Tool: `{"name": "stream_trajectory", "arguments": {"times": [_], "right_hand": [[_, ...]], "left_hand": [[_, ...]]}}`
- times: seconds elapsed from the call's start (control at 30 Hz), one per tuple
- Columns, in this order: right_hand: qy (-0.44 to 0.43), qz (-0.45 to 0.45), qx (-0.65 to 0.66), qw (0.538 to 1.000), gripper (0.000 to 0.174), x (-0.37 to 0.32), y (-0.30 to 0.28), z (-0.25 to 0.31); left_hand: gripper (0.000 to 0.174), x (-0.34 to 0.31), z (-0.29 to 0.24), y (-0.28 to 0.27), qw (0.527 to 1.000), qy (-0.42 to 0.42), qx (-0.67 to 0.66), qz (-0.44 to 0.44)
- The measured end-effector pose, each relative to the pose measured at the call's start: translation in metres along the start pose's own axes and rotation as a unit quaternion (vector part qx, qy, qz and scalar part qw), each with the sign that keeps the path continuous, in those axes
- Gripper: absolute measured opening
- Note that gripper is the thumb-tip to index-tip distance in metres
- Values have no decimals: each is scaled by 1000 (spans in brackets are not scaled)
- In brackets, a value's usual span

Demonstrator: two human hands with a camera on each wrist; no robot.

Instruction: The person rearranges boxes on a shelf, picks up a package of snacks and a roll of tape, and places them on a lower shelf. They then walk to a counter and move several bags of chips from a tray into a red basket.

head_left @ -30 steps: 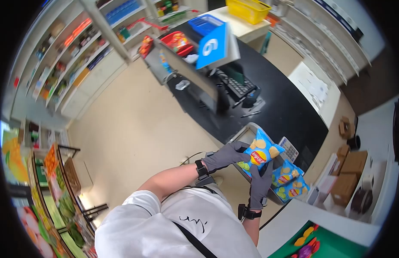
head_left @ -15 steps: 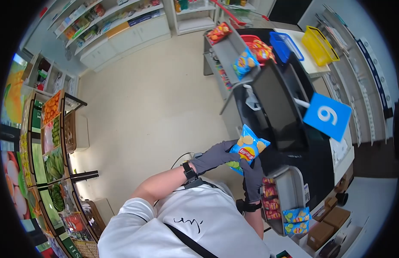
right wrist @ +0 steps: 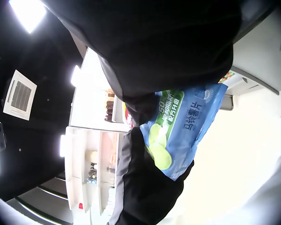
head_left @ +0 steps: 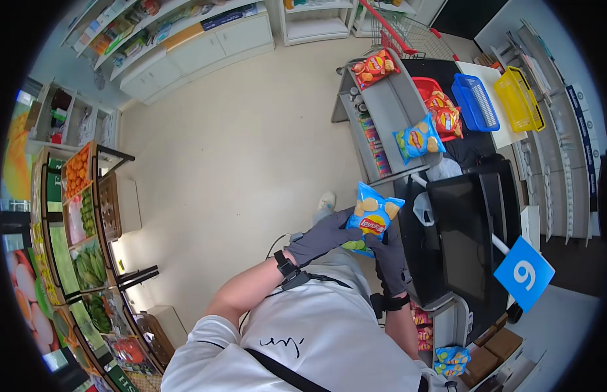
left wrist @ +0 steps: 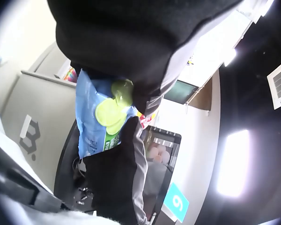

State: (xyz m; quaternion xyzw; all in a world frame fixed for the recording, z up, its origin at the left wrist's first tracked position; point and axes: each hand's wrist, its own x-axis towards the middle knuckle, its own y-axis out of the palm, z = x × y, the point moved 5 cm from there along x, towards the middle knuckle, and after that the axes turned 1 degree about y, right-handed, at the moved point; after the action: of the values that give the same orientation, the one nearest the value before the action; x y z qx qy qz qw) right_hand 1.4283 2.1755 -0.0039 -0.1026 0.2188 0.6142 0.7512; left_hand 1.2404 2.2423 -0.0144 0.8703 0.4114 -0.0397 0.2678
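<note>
Blue chip bag (head_left: pixel 372 217) w/ yellow chips and a red logo on the front, held in mid-air in front of the person's chest, over the beige floor (head_left: pixel 251 130) and just beside the near end of the checkout. It touches nothing but the gloves. Left hand (head_left: pixel 323 236), in a dark grey glove, grips the bag's lower left side w/ fingers curled round it. Right hand (head_left: pixel 387 257), same glove, clasps the lower right edge from below. Both wrist views show the bag's back w/ green lime slices printed on it and gloved fingers wrapped over it. The bag stands roughly upright, top tilted a bit away from the body. To the right, near the bag but apart, is a dark monitor (head_left: pixel 465 238), and past it a blue number sign (head_left: pixel 524 275) on a pole. Further off is a grey counter (head_left: pixel 382 108) w/ a second blue bag (head_left: pixel 418 139) lying on it and a red bag (head_left: pixel 374 65) at its far end. Beyond the counter are a red basket (head_left: pixel 426 86), blue basket (head_left: pixel 476 101) and yellow basket (head_left: pixel 523 98), side by side. A produce rack (head_left: pixel 81 215) curves along the left edge, well apart from the hands.
</note>
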Motion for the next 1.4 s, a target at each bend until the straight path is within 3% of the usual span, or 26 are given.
{"name": "stream_trajectory", "arguments": {"times": [0.27, 0.37, 0.5, 0.53, 0.63, 0.8, 0.93, 1.07, 1.17, 1.33, 1.4], "right_hand": [[-16, 46, 30, 998, 51, 156, 25, 61], [-58, 50, -106, 991, 50, 202, 31, 110], [-115, 11, -202, 972, 51, 254, 20, 136], [-114, -3, -198, 974, 51, 264, 14, 141], [-36, -62, -360, 930, 50, 286, -1, 143], [-72, -202, -279, 936, 46, 312, -5, 164], [10, -255, -202, 945, 51, 341, -1, 164], [-44, -378, -212, 900, 53, 368, 3, 154], [-56, -455, -153, 876, 52, 372, 15, 157], [-1, -508, -36, 861, 60, 357, 36, 158], [-15, -522, -54, 851, 68, 352, 38, 151]], "left_hand": [[64, 117, -86, -84, 990, -64, 128, -5], [61, 163, -125, -107, 992, -65, 105, -31], [54, 232, -148, -127, 996, -31, 88, 12], [54, 251, -150, -129, 995, -36, 92, 25], [54, 303, -157, -135, 985, -13, 155, 74], [55, 390, -151, -155, 952, -24, 270, 140], [55, 448, -156, -162, 940, -10, 277, 199], [51, 491, -163, -152, 933, -26, 234, 272], [52, 515, -146, -164, 908, -12, 309, 284], [54, 524, -161, -162, 877, -45, 353, 324], [54, 524, -173, -159, 882, 11, 348, 317]]}}
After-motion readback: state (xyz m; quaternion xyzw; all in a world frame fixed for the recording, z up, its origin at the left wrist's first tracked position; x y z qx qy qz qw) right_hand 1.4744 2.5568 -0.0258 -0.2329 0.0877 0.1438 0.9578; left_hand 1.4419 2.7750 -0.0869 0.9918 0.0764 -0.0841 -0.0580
